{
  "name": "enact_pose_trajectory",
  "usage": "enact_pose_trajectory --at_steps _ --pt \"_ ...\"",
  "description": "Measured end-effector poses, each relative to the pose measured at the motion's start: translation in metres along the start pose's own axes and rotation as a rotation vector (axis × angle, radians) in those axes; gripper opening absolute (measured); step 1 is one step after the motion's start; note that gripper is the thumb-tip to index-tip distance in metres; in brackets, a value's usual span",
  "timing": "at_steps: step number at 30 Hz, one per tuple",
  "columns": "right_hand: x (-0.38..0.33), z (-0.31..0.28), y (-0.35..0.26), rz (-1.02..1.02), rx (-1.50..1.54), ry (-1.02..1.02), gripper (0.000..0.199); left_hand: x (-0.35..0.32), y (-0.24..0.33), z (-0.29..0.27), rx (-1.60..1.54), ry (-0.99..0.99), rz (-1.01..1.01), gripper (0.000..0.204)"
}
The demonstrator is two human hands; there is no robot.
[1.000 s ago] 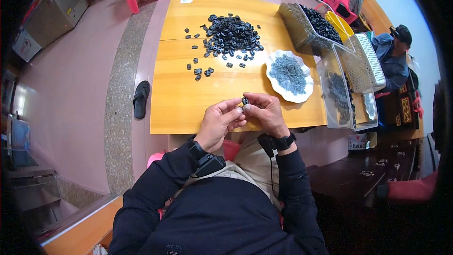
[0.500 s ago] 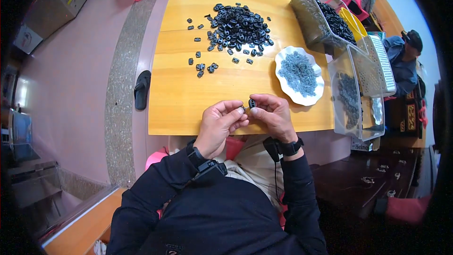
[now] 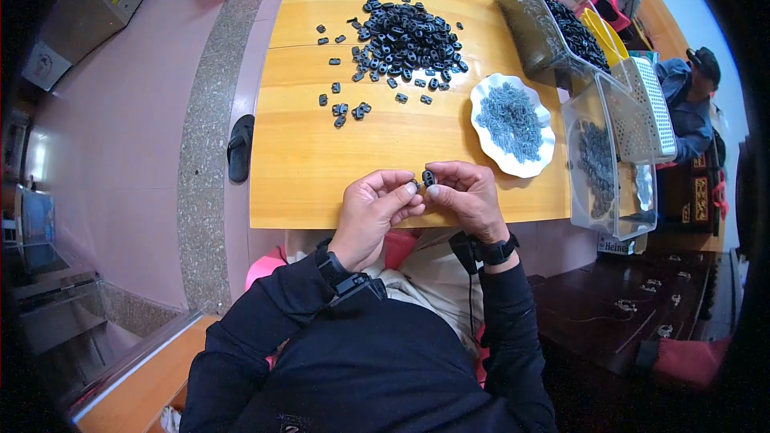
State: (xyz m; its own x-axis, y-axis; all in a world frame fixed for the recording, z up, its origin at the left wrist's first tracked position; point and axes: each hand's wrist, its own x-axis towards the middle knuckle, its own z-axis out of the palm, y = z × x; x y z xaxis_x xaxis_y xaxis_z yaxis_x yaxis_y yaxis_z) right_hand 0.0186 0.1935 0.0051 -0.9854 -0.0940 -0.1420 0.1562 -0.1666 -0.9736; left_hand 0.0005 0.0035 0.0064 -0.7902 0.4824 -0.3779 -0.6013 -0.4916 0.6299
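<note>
We have both hands up over the near edge of the table (image 3: 321, 168), fingertips almost meeting. With the thumb and forefinger of our right hand (image 3: 469, 199) we pinch a black piece (image 3: 429, 178), oval and stood roughly on end, its holes showing. The thumb and forefinger of our left hand (image 3: 375, 207) are clamped on a small bit (image 3: 416, 185), mostly hidden by the fingertips, just left of the piece; whether the two touch we cannot tell. Both our wrists wear dark straps (image 3: 496, 251). Beyond our right hand, toward the right side, a white plate (image 3: 525, 168) with a wavy rim holds a heap of grey bits (image 3: 513, 122). Farther off, near the middle, we see a pile (image 3: 411, 38) of black pieces like the one we hold, with strays (image 3: 340, 110) scattered to its left and on its near side. Along the right edge stand two clear bins, the far bin (image 3: 525, 28) and the near bin (image 3: 593, 192), both with dark pieces inside. Past them are a yellow basket (image 3: 601, 36), a white basket (image 3: 654, 108) and a seated person (image 3: 686, 96) in a cap. On the floor to our left lies a black sandal (image 3: 239, 150).
</note>
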Motion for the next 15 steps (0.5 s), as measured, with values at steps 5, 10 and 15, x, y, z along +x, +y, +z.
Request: enact_pose_trajectory --at_steps 5,10,15 --pt "-0.0006 0.0001 0.0007 -0.001 0.037 -0.009 0.032 -0.0006 -0.0014 -0.0011 -0.006 -0.002 0.005 0.019" --pt "-0.0014 0.0016 -0.0014 0.002 0.055 -0.014 0.031 -0.001 -0.0016 -0.0005 -0.007 0.004 0.007 0.018" --pt "-0.0014 0.0013 -0.0023 0.002 -0.011 -0.031 0.03 -0.0016 -0.0011 0.0005 0.007 0.004 0.007 0.017"
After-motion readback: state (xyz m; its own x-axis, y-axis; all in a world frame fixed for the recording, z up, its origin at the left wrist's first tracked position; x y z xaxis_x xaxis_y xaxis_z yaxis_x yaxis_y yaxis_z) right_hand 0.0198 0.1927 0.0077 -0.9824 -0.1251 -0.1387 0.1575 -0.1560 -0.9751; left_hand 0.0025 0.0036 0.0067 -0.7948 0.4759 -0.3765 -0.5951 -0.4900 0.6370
